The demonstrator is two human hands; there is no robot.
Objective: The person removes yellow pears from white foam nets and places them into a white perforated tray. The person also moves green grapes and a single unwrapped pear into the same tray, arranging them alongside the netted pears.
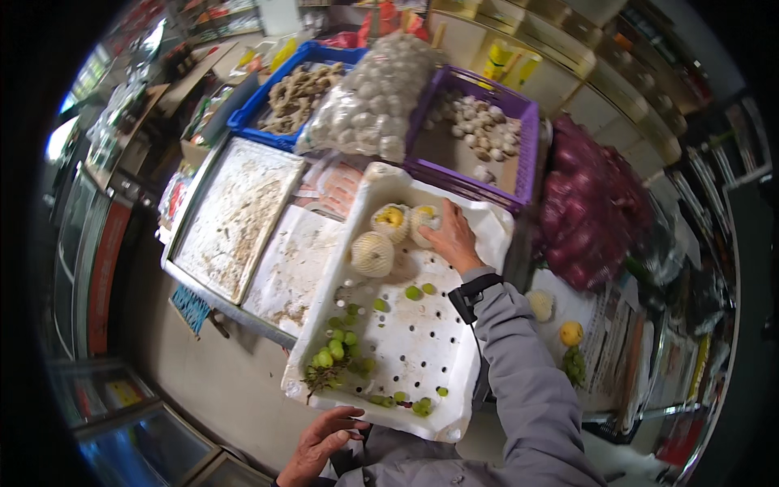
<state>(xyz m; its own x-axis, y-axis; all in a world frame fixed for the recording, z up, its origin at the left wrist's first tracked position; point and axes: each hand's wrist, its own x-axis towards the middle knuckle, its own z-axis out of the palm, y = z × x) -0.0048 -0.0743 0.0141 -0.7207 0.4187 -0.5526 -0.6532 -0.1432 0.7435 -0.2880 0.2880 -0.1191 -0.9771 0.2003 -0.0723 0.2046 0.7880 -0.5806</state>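
A white foam crate (426, 341) with drain holes lies before me, tilted in view. Toward its far end are yellow fruits in foam nets. My right hand (455, 240) has its thumb and fingers around the right-hand netted fruit (424, 224). Beside that sits another netted fruit (391, 221), with a third, fully covered netted fruit (372, 254) nearer me. Green grapes (336, 349) on a stem lie at the crate's left side, and loose grapes (414, 293) are scattered on its floor. My left hand (322, 444), holding nothing, is by the crate's near edge, fingers apart.
Behind the crate stand a blue crate (243, 125) of ginger, a clear bag of garlic (380, 91) and a purple crate (481, 198) with garlic bulbs. A red mesh sack of onions (587, 207) is at right. Left lies a soiled white tray (234, 213).
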